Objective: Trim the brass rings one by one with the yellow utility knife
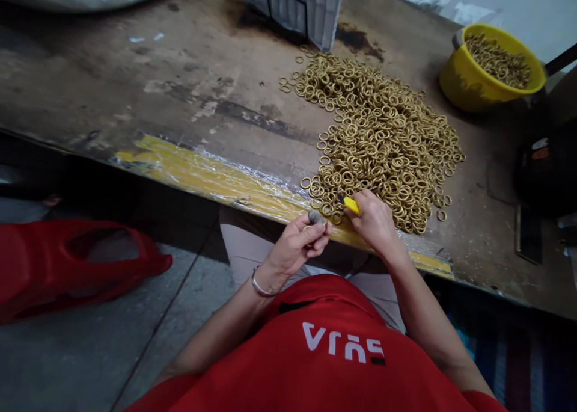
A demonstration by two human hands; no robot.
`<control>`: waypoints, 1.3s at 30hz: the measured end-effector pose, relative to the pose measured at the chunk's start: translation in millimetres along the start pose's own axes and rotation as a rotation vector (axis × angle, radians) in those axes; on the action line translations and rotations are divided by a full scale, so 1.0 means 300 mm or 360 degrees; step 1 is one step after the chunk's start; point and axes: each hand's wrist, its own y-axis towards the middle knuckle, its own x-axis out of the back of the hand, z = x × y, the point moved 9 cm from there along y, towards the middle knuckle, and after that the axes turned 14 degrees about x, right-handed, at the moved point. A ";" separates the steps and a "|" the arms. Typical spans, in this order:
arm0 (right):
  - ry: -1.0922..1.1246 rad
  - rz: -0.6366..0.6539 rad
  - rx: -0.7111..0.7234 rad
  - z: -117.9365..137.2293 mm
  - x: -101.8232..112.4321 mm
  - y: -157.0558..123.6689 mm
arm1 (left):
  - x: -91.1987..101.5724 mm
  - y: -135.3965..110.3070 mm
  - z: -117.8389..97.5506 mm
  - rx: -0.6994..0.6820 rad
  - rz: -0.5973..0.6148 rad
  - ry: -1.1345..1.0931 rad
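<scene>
Here, the right hand (373, 221) grips a slim yellow-handled tool (351, 205) beside round golden rings (383, 141) heaped on a brown table (252, 81); the left hand (297, 240) curls nearby. Its contents I cannot tell.

Head-worn view, facing forward and down, near hands (297, 240) and table (180, 57)

Light is dim, with deep shadow beneath the table (112, 87) and softly blurred edges.
</scene>
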 end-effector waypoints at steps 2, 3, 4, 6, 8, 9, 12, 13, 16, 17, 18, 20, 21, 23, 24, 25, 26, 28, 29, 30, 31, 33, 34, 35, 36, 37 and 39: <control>-0.0059 0.0057 -0.0037 -0.007 -0.018 0.001 | 0.017 0.007 -0.002 0.0018 0.0013 -0.0088; -0.0043 0.0045 -0.0055 -0.014 -0.016 0.001 | 0.020 0.010 -0.003 0.0025 0.0016 -0.0096; 0.0030 -0.0004 -0.0068 -0.021 -0.007 0.000 | 0.023 0.012 -0.005 0.0023 -0.0003 -0.0072; 0.0398 -0.0160 -0.0089 -0.034 0.019 -0.007 | 0.031 0.018 -0.014 -0.0021 -0.0130 0.0079; 0.1013 -0.0260 -0.0161 -0.043 0.024 -0.023 | 0.031 0.023 -0.028 -0.0104 -0.0308 0.0329; 0.1355 -0.0260 -0.0218 -0.039 0.014 -0.033 | 0.023 0.025 -0.034 -0.0147 -0.0376 0.0457; 0.2176 -0.0213 -0.0383 0.009 -0.023 -0.066 | -0.020 0.028 -0.043 -0.0293 -0.0455 0.0713; 0.2335 -0.0226 -0.0426 0.024 -0.030 -0.076 | -0.032 0.026 -0.045 -0.0349 -0.0474 0.0757; 0.2515 -0.0316 -0.0509 0.050 -0.040 -0.100 | -0.048 0.014 -0.044 -0.0480 -0.0545 0.0815; 0.2512 -0.0346 -0.0517 0.054 -0.039 -0.106 | -0.049 0.009 -0.043 -0.0503 -0.0570 0.0821; 0.2491 -0.0381 -0.0519 0.055 -0.035 -0.111 | -0.048 0.001 -0.045 -0.0539 -0.0600 0.0831; 0.2417 -0.0465 -0.0526 0.049 -0.019 -0.120 | -0.052 -0.026 -0.065 -0.0687 -0.0684 0.0914; 0.2383 -0.0492 -0.0532 0.046 -0.011 -0.124 | -0.062 -0.043 -0.080 -0.0783 -0.0720 0.1007; 0.2326 -0.0502 -0.0549 0.042 -0.002 -0.131 | -0.095 -0.068 -0.103 -0.0943 -0.0739 0.1243; 0.2310 -0.0490 -0.0550 0.043 0.000 -0.134 | -0.108 -0.074 -0.109 -0.0974 -0.0730 0.1334; 0.2306 -0.0470 -0.0546 0.043 0.000 -0.136 | -0.115 -0.072 -0.110 -0.0959 -0.0717 0.1381; 0.2303 -0.0452 -0.0533 0.044 -0.001 -0.139 | -0.114 -0.066 -0.109 -0.0899 -0.0702 0.1373; 0.2216 -0.0450 -0.0454 0.039 0.005 -0.147 | -0.092 -0.040 -0.092 -0.0675 -0.0654 0.1197; 0.2077 -0.0473 -0.0385 0.033 0.016 -0.154 | -0.079 -0.024 -0.075 -0.0538 -0.0608 0.1061; 0.1860 -0.0505 -0.0299 0.026 0.032 -0.163 | -0.071 -0.010 -0.058 -0.0421 -0.0552 0.0920; 0.1583 -0.0537 -0.0207 0.023 0.052 -0.173 | -0.067 -0.001 -0.044 -0.0338 -0.0498 0.0789; 0.1007 -0.0542 -0.0046 0.035 0.078 -0.195 | -0.066 0.007 -0.028 -0.0267 -0.0423 0.0613; 0.0779 -0.0505 0.0009 0.045 0.079 -0.203 | -0.067 0.007 -0.025 -0.0257 -0.0406 0.0569; 0.0609 -0.0449 0.0043 0.056 0.073 -0.209 | -0.069 0.006 -0.022 -0.0250 -0.0398 0.0548; 0.0485 -0.0393 0.0057 0.064 0.065 -0.213 | -0.072 0.004 -0.019 -0.0242 -0.0395 0.0539; 0.0391 -0.0342 0.0055 0.069 0.057 -0.215 | -0.075 0.002 -0.016 -0.0234 -0.0390 0.0542; 0.0253 -0.0271 0.0024 0.075 0.050 -0.218 | -0.084 0.000 -0.012 -0.0228 -0.0378 0.0562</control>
